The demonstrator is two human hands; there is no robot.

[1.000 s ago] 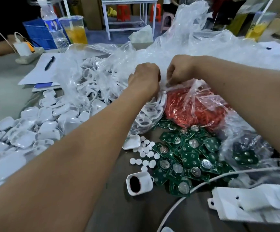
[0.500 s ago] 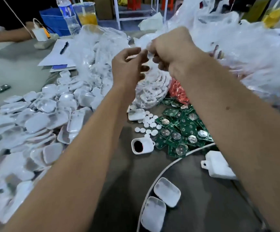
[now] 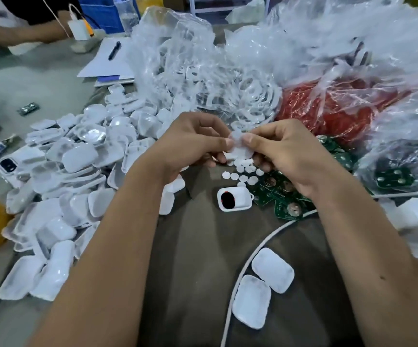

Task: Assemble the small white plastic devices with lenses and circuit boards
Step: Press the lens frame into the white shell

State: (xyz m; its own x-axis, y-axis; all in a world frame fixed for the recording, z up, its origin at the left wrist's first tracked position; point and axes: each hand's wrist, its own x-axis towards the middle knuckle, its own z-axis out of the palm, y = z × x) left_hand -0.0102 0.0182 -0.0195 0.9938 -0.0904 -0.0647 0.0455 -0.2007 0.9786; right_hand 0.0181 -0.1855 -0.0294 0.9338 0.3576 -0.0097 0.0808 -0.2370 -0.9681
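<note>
My left hand and my right hand meet at the middle of the table, and both pinch one small white plastic piece between thumbs and fingers. Below them lie small white round discs. Green circuit boards with round silver cells are heaped under my right wrist. A white housing with a dark oval hole lies in front of them. White shells are piled on the left. Two white shells lie face down near me.
A clear bag of white ring parts and a bag of red parts stand behind my hands. A white cable curves across the grey cloth. A phone lies at left. Another person's arm, papers and a pen sit far left.
Both hands have come down from the clear bag toward me and now hold a white piece over the discs. The view has tilted down.
</note>
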